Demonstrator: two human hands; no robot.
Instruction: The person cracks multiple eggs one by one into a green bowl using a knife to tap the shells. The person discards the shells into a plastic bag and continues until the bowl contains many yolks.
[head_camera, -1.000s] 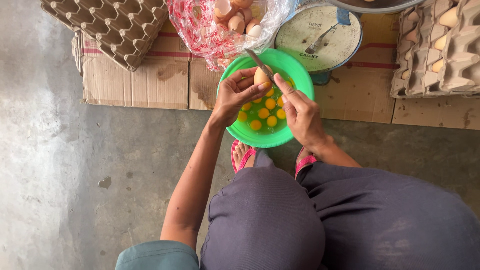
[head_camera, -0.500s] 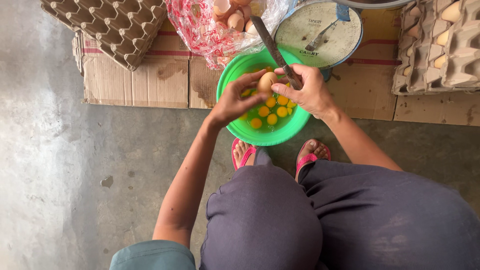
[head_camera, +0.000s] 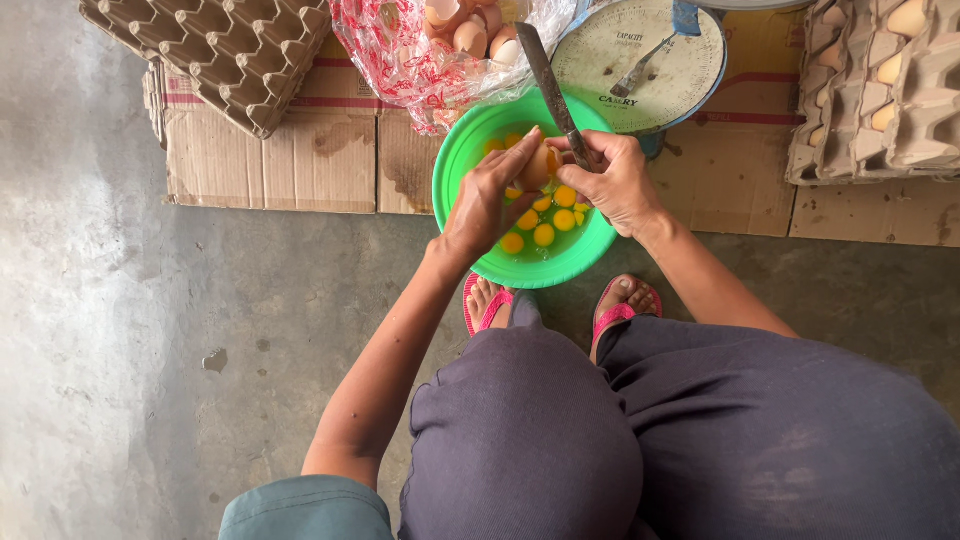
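A green plastic bowl (head_camera: 470, 160) sits on the floor in front of my feet, with several raw egg yolks (head_camera: 545, 218) in it. My left hand (head_camera: 490, 200) holds a brown egg (head_camera: 536, 166) over the bowl. My right hand (head_camera: 612, 180) touches the same egg with its fingertips and also grips a knife (head_camera: 545, 70), whose blade points up and away from the bowl.
A clear and red plastic bag (head_camera: 420, 60) with eggs and shells lies behind the bowl. A round weighing scale (head_camera: 650, 50) stands at its right. Egg trays (head_camera: 230, 50) lie at top left, filled egg trays (head_camera: 880, 90) at top right, on flattened cardboard (head_camera: 290, 160).
The knife has swung from lying across the egg to pointing upward. Both hands have closed together on the egg above the bowl.
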